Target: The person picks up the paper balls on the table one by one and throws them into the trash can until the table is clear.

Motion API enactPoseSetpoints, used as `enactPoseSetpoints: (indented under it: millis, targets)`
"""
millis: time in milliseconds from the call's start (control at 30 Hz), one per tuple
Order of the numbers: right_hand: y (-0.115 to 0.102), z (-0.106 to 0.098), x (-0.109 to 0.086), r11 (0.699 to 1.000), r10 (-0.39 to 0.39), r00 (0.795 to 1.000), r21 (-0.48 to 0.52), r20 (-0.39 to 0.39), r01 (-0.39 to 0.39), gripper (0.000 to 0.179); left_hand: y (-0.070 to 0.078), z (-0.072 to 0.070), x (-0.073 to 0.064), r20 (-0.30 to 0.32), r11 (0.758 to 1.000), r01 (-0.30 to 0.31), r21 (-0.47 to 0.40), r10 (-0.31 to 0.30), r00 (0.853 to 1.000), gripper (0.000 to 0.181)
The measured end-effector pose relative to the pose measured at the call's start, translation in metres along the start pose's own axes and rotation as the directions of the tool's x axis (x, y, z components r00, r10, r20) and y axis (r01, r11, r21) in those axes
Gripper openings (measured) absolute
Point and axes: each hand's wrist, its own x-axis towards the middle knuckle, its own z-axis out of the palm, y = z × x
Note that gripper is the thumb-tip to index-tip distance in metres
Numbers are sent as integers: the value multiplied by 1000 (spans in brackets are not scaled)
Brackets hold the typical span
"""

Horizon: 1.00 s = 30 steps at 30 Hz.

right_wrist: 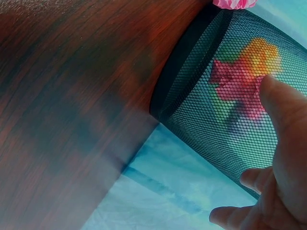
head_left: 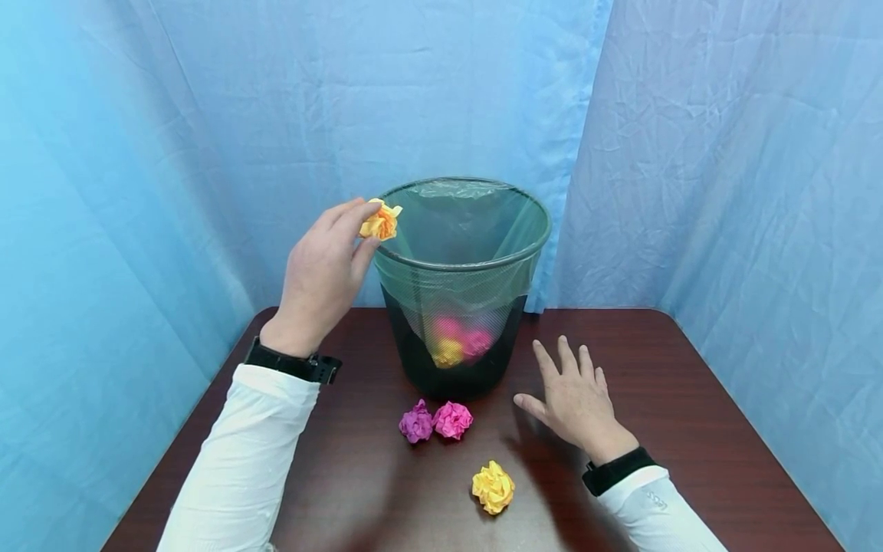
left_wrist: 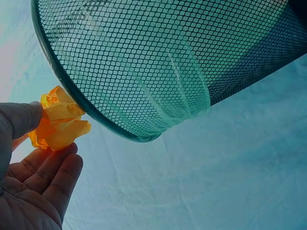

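Pinching crumpled paper (head_left: 382, 222) — left hand (head_left: 323, 268)

Small lettering (head_left: 656, 501) on right white sleeve (head_left: 658, 521); too unclear to read.

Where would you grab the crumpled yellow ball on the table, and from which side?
Probably pinch the yellow ball across its middle, coming from above and right: it's roundish, lies by itself, and the right hand is on that side.
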Motion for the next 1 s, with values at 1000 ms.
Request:
enactPoseSetpoints:
  millis: [1000]
  targets:
    - [-2, -1, 1, 1000, 1, 1000, -7, 0, -1, 96, -2, 8, 3, 60, 998, 62, 13, -63, 996, 51]
